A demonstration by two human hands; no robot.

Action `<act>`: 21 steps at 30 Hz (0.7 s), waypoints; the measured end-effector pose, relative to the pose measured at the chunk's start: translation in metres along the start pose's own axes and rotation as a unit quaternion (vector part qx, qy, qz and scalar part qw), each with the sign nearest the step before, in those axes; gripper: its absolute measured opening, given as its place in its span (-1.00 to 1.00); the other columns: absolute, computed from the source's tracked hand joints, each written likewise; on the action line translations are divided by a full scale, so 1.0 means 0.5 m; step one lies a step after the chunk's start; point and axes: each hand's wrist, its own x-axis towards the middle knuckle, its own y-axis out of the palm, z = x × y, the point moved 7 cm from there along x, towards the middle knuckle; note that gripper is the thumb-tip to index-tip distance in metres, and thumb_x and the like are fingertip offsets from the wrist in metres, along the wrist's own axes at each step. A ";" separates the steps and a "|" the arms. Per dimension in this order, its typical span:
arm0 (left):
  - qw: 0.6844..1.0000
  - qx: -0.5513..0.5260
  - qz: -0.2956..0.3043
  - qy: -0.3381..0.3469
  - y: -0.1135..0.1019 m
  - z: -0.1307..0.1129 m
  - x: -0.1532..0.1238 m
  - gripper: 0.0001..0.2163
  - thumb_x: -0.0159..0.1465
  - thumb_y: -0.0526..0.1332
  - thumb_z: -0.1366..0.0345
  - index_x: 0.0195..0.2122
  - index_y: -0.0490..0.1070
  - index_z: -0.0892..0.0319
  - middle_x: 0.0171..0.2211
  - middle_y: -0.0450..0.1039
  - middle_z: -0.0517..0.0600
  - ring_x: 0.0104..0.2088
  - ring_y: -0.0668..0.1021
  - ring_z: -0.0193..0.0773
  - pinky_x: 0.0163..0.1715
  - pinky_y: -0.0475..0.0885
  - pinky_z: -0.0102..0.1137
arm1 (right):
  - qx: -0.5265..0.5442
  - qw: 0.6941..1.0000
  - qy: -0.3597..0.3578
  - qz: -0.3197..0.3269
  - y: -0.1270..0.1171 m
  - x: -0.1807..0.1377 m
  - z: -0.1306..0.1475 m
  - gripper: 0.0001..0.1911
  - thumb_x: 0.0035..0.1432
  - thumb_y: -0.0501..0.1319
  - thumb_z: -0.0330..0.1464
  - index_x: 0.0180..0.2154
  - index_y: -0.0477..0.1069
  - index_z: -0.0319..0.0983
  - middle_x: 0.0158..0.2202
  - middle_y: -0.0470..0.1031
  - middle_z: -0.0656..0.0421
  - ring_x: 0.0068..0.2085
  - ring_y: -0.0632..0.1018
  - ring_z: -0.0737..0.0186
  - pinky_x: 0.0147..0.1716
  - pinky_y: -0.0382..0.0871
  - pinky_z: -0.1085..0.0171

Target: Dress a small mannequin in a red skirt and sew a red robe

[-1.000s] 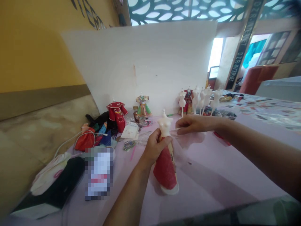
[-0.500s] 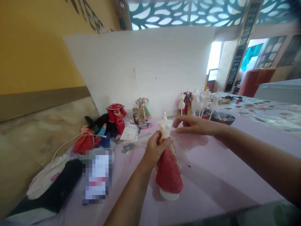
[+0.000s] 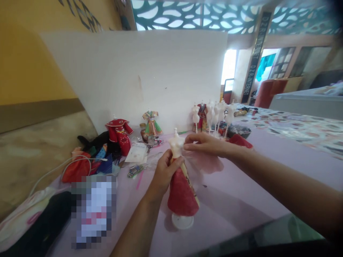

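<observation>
A small white mannequin bust [image 3: 175,144] on a round white base [image 3: 182,221] stands on the pink tablecloth [image 3: 241,200]. It wears a red skirt [image 3: 182,194]. My left hand [image 3: 164,170] is closed round its waist. My right hand [image 3: 205,144] sits at the bust's shoulder with its fingers pinched together; what they hold I cannot make out.
A white board [image 3: 150,75] stands at the back. Before it are a red-dressed mannequin [image 3: 119,134], a green-and-orange one [image 3: 151,124] and several bare white mannequins [image 3: 218,112]. A heap of fabric and a white cable [image 3: 85,160] lies left. A red cloth [image 3: 240,140] lies behind my right wrist.
The view has swung so everything sits further left. My right hand has come closer to the bust's shoulder. The mannequin stands more upright on its base.
</observation>
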 end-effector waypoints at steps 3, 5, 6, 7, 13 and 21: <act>0.999 0.035 -0.004 0.016 0.000 -0.003 0.001 -0.66 0.20 0.38 0.17 -0.05 0.43 0.17 -0.26 0.47 -0.07 -0.27 0.50 -0.29 -0.17 0.40 -0.40 | 0.027 0.999 0.008 -0.045 -0.005 0.007 0.013 -0.57 0.15 0.26 0.04 -0.27 0.50 -0.21 -0.30 0.49 0.16 -0.26 0.46 0.20 -0.28 0.26 0.24; 0.997 0.068 -0.010 0.029 0.000 -0.007 0.001 -0.68 0.19 0.38 0.16 -0.10 0.43 0.18 -0.27 0.46 -0.08 -0.26 0.49 -0.29 -0.17 0.38 -0.41 | 0.047 0.997 0.012 -0.062 -0.007 0.012 0.024 -0.54 0.14 0.25 0.06 -0.26 0.49 -0.22 -0.28 0.47 0.15 -0.24 0.45 0.19 -0.27 0.26 0.23; 0.996 0.084 -0.014 0.034 0.000 -0.009 0.001 -0.69 0.19 0.37 0.16 -0.12 0.43 0.19 -0.28 0.46 -0.08 -0.26 0.48 -0.29 -0.18 0.38 -0.42 | 0.050 0.996 0.014 -0.067 -0.007 0.016 0.029 -0.52 0.13 0.25 0.08 -0.28 0.49 -0.22 -0.29 0.45 0.15 -0.24 0.44 0.19 -0.27 0.25 0.23; 0.994 0.099 -0.016 0.038 0.001 -0.011 0.000 -0.70 0.19 0.37 0.15 -0.14 0.43 0.20 -0.29 0.45 -0.08 -0.28 0.47 -0.30 -0.21 0.37 -0.43 | 0.049 0.996 0.013 -0.069 -0.007 0.019 0.034 -0.51 0.13 0.25 0.09 -0.30 0.47 -0.23 -0.31 0.43 0.16 -0.25 0.43 0.20 -0.29 0.24 0.23; 0.989 0.137 -0.018 0.052 0.009 -0.016 -0.007 -0.74 0.21 0.35 0.16 -0.18 0.42 0.20 -0.30 0.44 -0.09 -0.30 0.44 -0.32 -0.25 0.33 -0.44 | -0.011 0.997 -0.013 -0.076 0.006 0.036 0.037 -0.43 0.14 0.23 0.13 -0.52 0.16 -0.20 -0.50 0.08 0.30 -0.44 0.18 0.36 -0.47 0.02 0.26; 0.991 0.132 -0.005 0.034 0.011 -0.012 -0.010 -0.75 0.22 0.34 0.14 -0.22 0.40 0.19 -0.36 0.37 -0.12 -0.35 0.39 -0.35 -0.31 0.31 -0.46 | -0.014 0.999 0.011 -0.050 0.006 0.039 0.012 -0.42 0.17 0.21 0.11 -0.53 0.05 -0.17 -0.51 -0.04 0.32 -0.48 0.07 0.38 -0.52 -0.09 0.26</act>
